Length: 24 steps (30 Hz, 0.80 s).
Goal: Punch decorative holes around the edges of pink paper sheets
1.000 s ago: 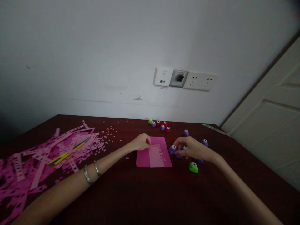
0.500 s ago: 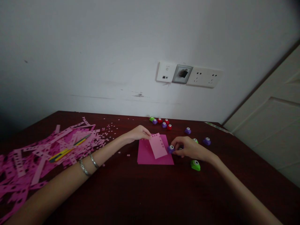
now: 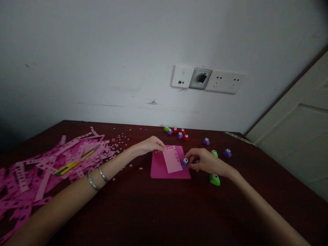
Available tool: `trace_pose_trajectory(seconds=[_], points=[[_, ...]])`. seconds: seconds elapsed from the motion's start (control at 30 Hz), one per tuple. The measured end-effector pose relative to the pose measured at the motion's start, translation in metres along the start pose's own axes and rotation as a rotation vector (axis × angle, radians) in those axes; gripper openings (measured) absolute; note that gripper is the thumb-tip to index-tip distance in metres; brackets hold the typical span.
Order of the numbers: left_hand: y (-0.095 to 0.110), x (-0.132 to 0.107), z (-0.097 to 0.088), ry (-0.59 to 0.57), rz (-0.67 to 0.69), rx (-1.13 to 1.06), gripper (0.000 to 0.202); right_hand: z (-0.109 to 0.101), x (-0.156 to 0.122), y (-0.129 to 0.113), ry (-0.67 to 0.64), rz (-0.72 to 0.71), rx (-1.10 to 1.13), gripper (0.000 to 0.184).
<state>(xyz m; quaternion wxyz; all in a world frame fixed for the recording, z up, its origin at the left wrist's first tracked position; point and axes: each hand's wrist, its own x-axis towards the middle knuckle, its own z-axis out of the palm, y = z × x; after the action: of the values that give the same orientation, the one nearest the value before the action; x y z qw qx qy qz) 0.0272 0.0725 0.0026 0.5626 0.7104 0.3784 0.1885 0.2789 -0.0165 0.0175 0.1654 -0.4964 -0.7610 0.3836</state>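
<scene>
My left hand (image 3: 153, 145) pinches the upper left corner of a light pink paper (image 3: 172, 161), which has small punched holes along its top and right edges. Beneath it lies a stack of darker pink paper (image 3: 159, 172) on the table. In my right hand (image 3: 201, 159) is a purple craft punch (image 3: 184, 162), held between thumb and fingers at the right edge of the light pink paper. Whether the paper sits inside its slot I cannot tell. Green punches (image 3: 214, 179) stand close to my right hand, one in front and one partly behind it.
Pink punched strips (image 3: 46, 167) and tiny cut-outs cover the table's left side, with a yellow cutter (image 3: 67, 168) on top. Several red, purple and green punches (image 3: 180, 135) stand near the wall. Further right are purple punches (image 3: 227, 153) and a flat strip (image 3: 239, 138).
My right hand has moved the purple punch slightly left, against the light pink paper's right edge. My left hand keeps its hold on the corner. The view has shifted a little.
</scene>
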Motion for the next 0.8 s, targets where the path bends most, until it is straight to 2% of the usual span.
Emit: trace_pose_trajectory(seconds=[0.8], points=[[0.001, 0.0005, 0.002, 0.005, -0.07, -0.038, 0.018, 0.0014, -0.0007, -0.0053, -0.001, -0.038, -0.063, 0.019]])
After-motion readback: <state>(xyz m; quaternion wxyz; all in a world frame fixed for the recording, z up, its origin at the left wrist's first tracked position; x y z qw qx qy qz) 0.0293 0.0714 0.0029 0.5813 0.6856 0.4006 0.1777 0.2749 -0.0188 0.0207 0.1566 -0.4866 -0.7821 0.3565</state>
